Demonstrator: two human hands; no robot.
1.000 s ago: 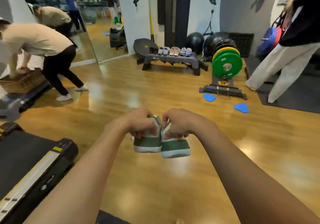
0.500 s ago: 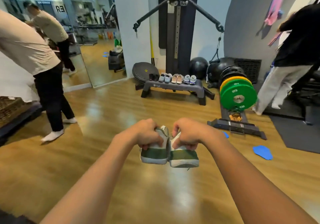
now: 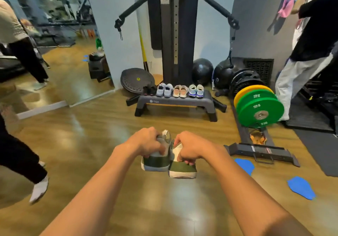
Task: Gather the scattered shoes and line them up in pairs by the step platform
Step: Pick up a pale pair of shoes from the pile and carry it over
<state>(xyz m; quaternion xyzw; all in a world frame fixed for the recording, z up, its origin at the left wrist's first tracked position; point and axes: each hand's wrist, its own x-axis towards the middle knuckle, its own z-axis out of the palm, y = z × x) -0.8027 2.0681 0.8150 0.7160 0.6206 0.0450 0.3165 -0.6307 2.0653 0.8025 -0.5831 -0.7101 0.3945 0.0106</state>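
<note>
Gym floor (image 3: 87,144), green shoes (image 3: 155,163) gripped, fingers (image 3: 188,162) apparently curled over collars

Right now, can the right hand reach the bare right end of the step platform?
Probably not yet. The right hand grips a green shoe well short of the step platform, with open floor between. Nothing blocks the path; the end past the blue-white pair is bare.

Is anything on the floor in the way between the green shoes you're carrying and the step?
Nothing visible. Bare floor runs from the green shoes to the step platform; the weight plates sit off to the right.
</note>
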